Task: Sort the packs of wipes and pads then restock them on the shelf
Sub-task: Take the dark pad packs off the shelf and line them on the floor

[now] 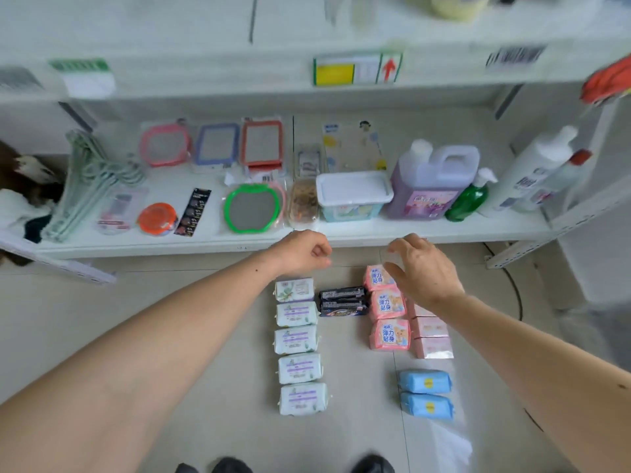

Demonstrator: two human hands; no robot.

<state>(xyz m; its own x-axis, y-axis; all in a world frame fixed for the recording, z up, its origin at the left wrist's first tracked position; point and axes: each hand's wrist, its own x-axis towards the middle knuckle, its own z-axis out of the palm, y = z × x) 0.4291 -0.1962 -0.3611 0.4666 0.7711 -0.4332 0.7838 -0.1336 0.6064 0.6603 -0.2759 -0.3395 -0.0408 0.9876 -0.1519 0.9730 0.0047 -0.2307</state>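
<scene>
- White-and-lilac pad packs [297, 346] lined in a column on the floor [205, 336]; black packs [343, 301] beside; pink packs [389, 331] right; blue wipes packs [425, 394] nearest.
- Left hand [304, 250] curled into a fist, holding nothing.
- Right hand [421, 268] spread loosely above the top pink pack, gripping nothing.
- Shelf [409, 230] just beyond, stocked.

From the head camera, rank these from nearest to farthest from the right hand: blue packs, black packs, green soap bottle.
From the right hand:
1. Black packs, on the floor just left of it.
2. Green soap bottle, up on the shelf.
3. Blue packs, on the floor toward the feet.
</scene>
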